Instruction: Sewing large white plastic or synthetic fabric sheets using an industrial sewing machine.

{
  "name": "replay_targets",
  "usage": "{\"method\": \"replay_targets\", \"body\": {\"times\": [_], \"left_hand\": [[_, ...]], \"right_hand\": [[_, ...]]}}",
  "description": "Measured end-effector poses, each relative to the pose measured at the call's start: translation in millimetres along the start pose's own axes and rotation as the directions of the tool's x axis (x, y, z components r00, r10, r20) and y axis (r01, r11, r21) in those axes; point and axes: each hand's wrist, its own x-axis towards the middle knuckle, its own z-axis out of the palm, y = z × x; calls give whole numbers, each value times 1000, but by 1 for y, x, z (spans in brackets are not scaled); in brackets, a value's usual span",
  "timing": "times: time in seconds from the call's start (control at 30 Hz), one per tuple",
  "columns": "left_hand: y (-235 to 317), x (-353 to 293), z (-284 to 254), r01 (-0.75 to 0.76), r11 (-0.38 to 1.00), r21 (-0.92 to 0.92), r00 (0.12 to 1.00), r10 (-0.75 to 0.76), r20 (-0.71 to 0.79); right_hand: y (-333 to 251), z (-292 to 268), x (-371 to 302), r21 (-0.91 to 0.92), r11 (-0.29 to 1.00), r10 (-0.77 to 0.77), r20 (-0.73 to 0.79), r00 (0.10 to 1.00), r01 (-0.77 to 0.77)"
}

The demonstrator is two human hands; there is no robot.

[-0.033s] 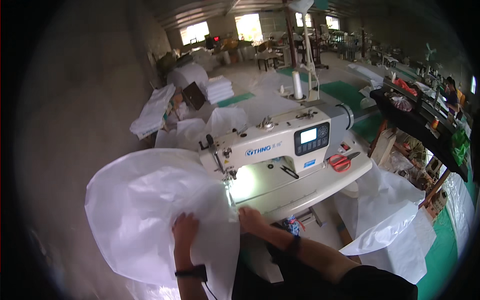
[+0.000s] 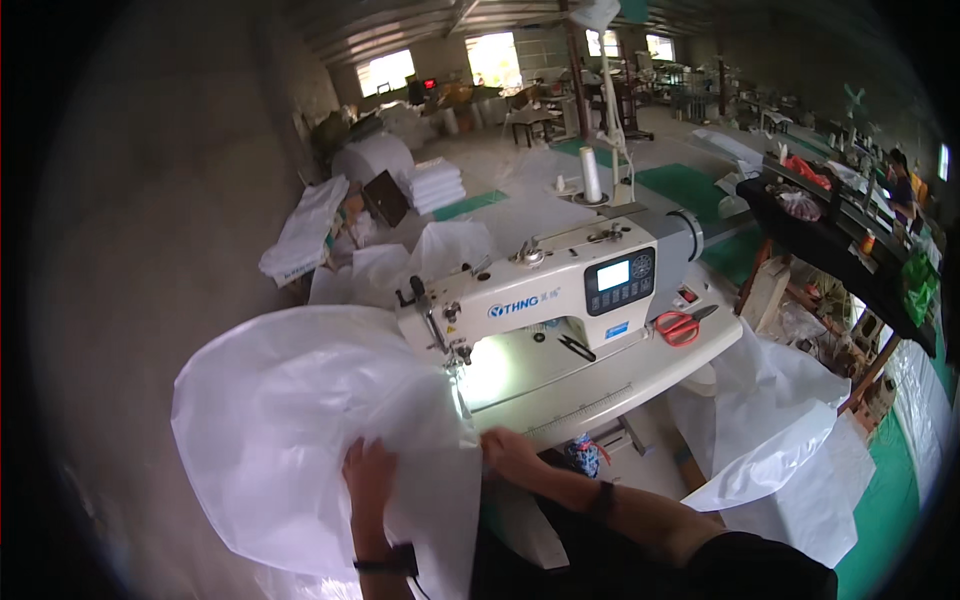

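A large white, slightly translucent sheet (image 2: 290, 420) billows to the left of the sewing machine (image 2: 535, 300) and runs under its needle area, where the lamp glows. My left hand (image 2: 369, 472) lies on the sheet with curled fingers, seemingly gripping a fold; its fingertips are partly hidden and blurred. Close to the needle, at the near edge of the machine bed, my right hand (image 2: 508, 455) is closed on the sheet's right edge. Farther right on the bed rest black thread snips (image 2: 576, 347) and red-handled scissors (image 2: 678, 327).
A white thread cone (image 2: 592, 175) stands behind the machine. More white sheeting (image 2: 770, 440) hangs at the right, beside a dark-covered table (image 2: 820, 240). Stacked white material (image 2: 436, 185) sits at the back left. A person (image 2: 902, 190) is at the far right.
Both hands have shifted slightly nearer to me, still at the sheet. The sheet's far top edge sits slightly lower in the picture. The machine and tools have kept their places.
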Motion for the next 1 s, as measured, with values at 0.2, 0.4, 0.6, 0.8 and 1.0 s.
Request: {"method": "replay_targets", "body": {"times": [0.2,0.4,0.6,0.8,1.0], "left_hand": [[6,-85,-14,353,932,84,935,-353,-19],[-40,-20,-26,235,962,142,954,-256,153],[-90,67,-22,480,790,-380,807,-229,544],[-97,81,-23,250,854,-456,949,-123,289],[-74,30,-66,172,897,-408,975,-214,-59]], "right_hand": [[73,6,-60,-26,880,424,491,761,-474],[18,103,-14,-87,904,-216,754,621,419],[-21,130,20,-171,332,-207,946,249,928],[4,206,72,-182,427,-479,785,393,885],[8,211,78,-251,436,-613,620,489,864]]}}
